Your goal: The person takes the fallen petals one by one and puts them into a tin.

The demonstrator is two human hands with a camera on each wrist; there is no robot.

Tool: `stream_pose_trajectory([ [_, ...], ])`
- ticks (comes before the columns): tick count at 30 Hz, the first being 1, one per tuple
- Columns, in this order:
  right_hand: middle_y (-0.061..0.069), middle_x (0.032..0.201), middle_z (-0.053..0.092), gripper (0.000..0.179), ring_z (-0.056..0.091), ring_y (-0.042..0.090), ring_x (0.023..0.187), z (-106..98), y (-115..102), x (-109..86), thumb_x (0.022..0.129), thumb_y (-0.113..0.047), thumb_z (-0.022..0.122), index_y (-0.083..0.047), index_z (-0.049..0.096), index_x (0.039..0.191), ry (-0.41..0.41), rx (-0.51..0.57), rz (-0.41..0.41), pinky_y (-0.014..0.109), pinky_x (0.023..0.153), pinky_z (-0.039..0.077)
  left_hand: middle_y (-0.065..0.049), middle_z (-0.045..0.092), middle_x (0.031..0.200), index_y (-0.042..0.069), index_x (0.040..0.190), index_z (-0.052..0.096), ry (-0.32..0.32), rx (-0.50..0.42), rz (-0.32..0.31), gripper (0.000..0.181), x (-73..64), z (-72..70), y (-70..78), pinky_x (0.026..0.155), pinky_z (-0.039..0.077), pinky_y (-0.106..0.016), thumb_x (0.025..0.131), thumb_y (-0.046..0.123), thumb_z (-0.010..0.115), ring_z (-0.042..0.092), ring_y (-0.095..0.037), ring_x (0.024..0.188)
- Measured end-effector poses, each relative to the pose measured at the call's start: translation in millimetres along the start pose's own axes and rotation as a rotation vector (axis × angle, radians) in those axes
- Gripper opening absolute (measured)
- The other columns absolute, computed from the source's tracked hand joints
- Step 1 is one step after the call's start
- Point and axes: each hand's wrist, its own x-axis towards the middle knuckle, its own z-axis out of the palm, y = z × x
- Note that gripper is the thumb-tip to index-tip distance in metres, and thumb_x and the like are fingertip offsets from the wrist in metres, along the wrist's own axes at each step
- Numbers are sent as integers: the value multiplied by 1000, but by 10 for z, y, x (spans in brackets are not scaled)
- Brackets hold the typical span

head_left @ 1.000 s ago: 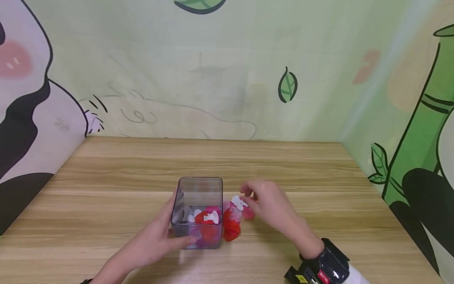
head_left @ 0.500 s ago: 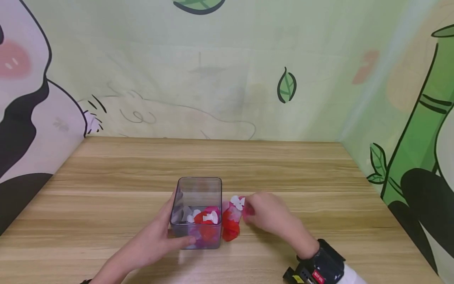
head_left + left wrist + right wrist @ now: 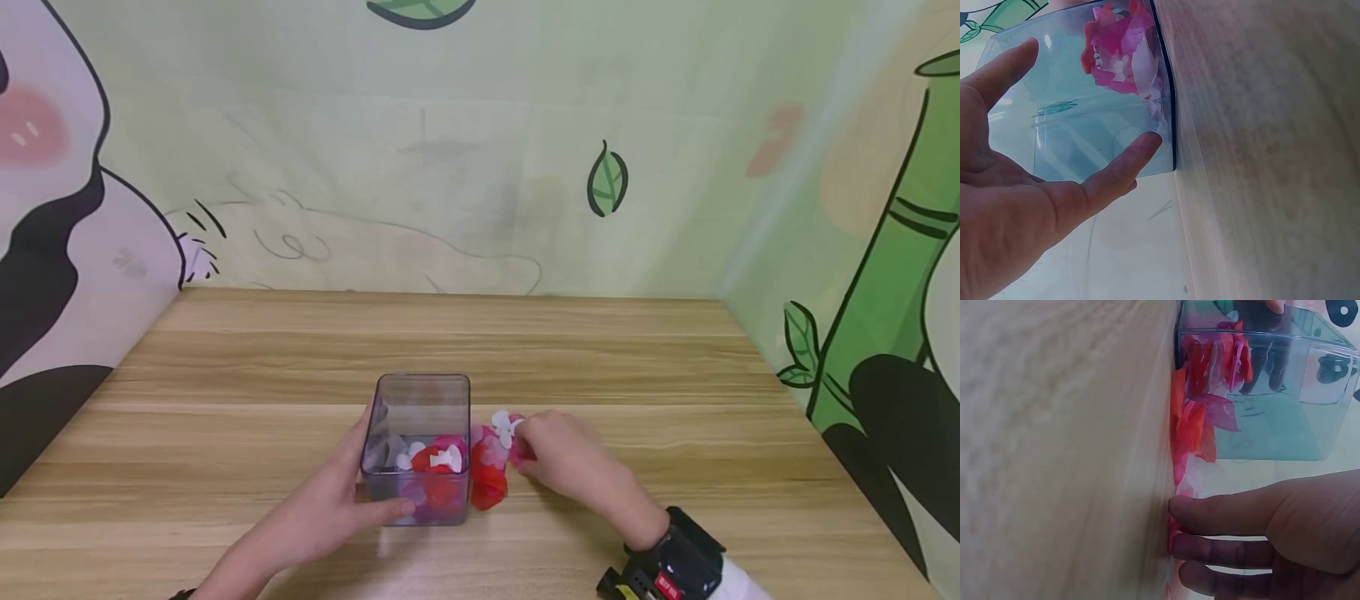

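A clear grey plastic box (image 3: pixel 420 400) stands on the table with pink, red and white fabric petals (image 3: pixel 441 458) in its bottom. My left hand (image 3: pixel 322 518) holds the box from the left, thumb along its front wall and fingers on the far-left side. Beside the box's right wall lies a short row of similar loose-looking petals, red ones (image 3: pixel 489 487) nearest me and a white flower-shaped piece (image 3: pixel 503 427) farther back. My right hand (image 3: pixel 573 462) has its fingertips down on the tabletop, pinching pink petals (image 3: pixel 516 457) at the row's right end; the fingers partly hide them.
The wooden table (image 3: pixel 262 367) runs back to a printed backdrop (image 3: pixel 337 167) with panda, bamboo and leaf drawings. A black wrist-worn device (image 3: pixel 675 554) sits on the right forearm, close above the table.
My right hand has come down and slightly nearer me onto the pink petals. The white piece beside it has shifted and tilted a little. My left hand and the box stay put.
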Motion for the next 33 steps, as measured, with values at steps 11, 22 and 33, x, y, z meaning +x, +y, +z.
stream_pose_trajectory([
  [11, -7, 65, 54, 21, 49, 12, 61, -63, 33, 12, 86, -11, 83, -14, 67, 73, 53, 27, 15, 30, 55, 43, -20, 34, 159, 34, 166, 2, -5, -13, -2, 119, 1, 2, -2, 95, 55, -38, 85, 22, 87, 52, -40, 129],
  [22, -8, 69, 57, 15, 52, 12, 63, -236, 54, 0, 88, -10, 81, -15, 71, 79, 87, 113, 66, 29, 56, 46, -21, 35, 159, 31, 166, 1, -3, -4, -14, 119, 0, 2, 0, 96, 55, -40, 84, 22, 88, 52, -40, 129],
  [33, -10, 70, 59, 9, 52, 9, 60, -349, 49, -26, 90, -9, 80, -13, 74, 83, 123, 179, 67, 26, 53, 47, -21, 36, 157, 28, 167, 3, 4, 14, -14, 119, -2, 5, 4, 94, 55, -38, 84, 22, 88, 55, -39, 126],
])
